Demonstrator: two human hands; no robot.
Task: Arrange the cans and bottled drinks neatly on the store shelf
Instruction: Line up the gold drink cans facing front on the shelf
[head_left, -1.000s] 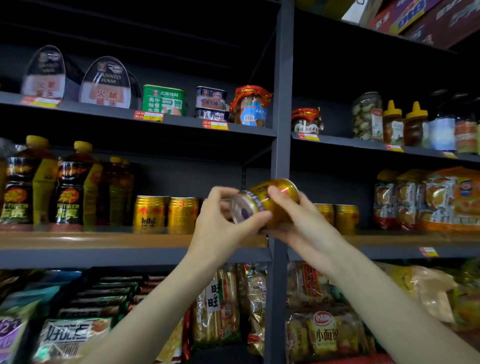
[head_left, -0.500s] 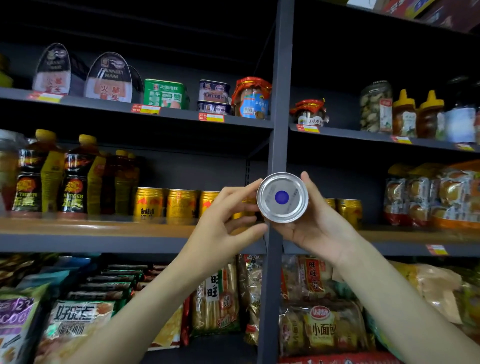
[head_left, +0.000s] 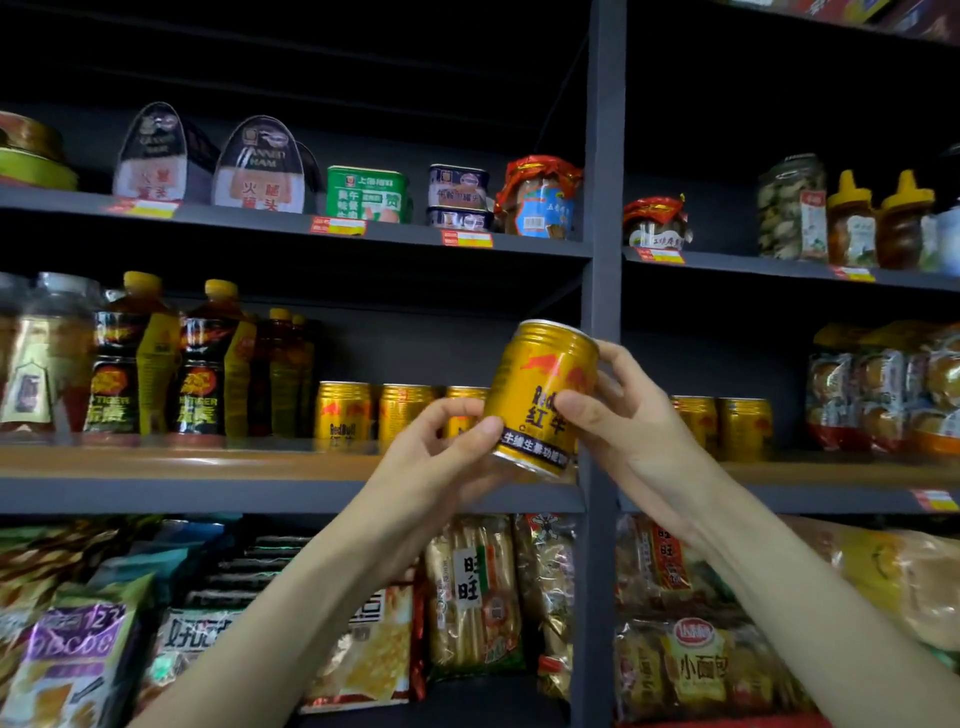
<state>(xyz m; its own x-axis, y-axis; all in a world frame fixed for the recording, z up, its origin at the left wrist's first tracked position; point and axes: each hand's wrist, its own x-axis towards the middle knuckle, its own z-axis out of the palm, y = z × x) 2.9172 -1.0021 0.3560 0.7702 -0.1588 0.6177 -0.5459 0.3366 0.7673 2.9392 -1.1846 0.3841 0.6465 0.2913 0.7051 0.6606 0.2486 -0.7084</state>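
Head view: a gold Red Bull can (head_left: 540, 397) is held in front of the grey shelf upright (head_left: 602, 234), tilted with its top toward 1 o'clock. The left hand (head_left: 441, 457) grips its lower edge from 8 o'clock, thumb and curled fingers pinching the base. The right hand (head_left: 623, 415) holds it from 3 o'clock, thumb across the label, fingers wrapped behind. On the wooden shelf (head_left: 182, 460), at 9 o'clock of the can, stand more gold cans (head_left: 345, 415) and Hi-Tiger bottles (head_left: 156, 364); two further cans (head_left: 722, 426) stand at 3 o'clock.
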